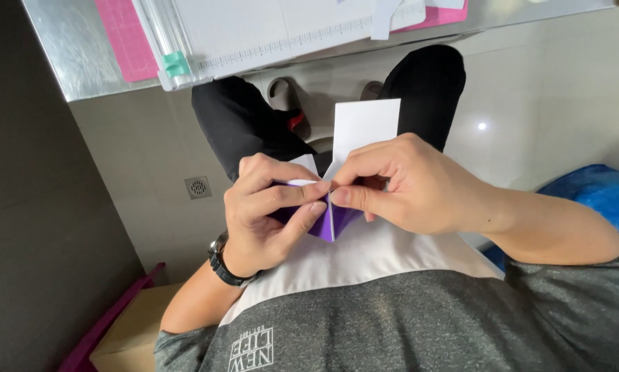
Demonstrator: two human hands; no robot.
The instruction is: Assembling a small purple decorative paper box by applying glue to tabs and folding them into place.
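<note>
Head view, looking straight down over the chest: both hands meet mid-frame on a folded paper piece (333, 220), purple on one face, white on the other. Left hand (268, 207) is closed on it, thumb and index pinched narrow along the top fold, remaining fingers curled under the purple part. Right hand (409, 182) also closed on it, fingertips (340, 196) pressing the same crease, touching the left hand's fingertips. A flat white flap (364, 127) of the paper stands up past the right knuckles, with straight, crisp edges and square corners; the purple part ends in a sharp point toward the shirt. Paper is held in the air above the lap, just off the grey-and-white shirt (406, 310), between the black-trousered knees (240, 124). Black wristwatch (223, 265) on the left wrist. Open room: pale glossy floor tiles on both sides of the legs, round floor drain (198, 187) to the left, well apart. Top edge: shiny metal table (75, 55), its edge near the knees, carrying a pink cutting mat (123, 34) and a white paper trimmer (254, 34) with a ruler scale and a green slider. Crumpled blue plastic (599, 196) at right, cardboard box (134, 331) lower left.
</note>
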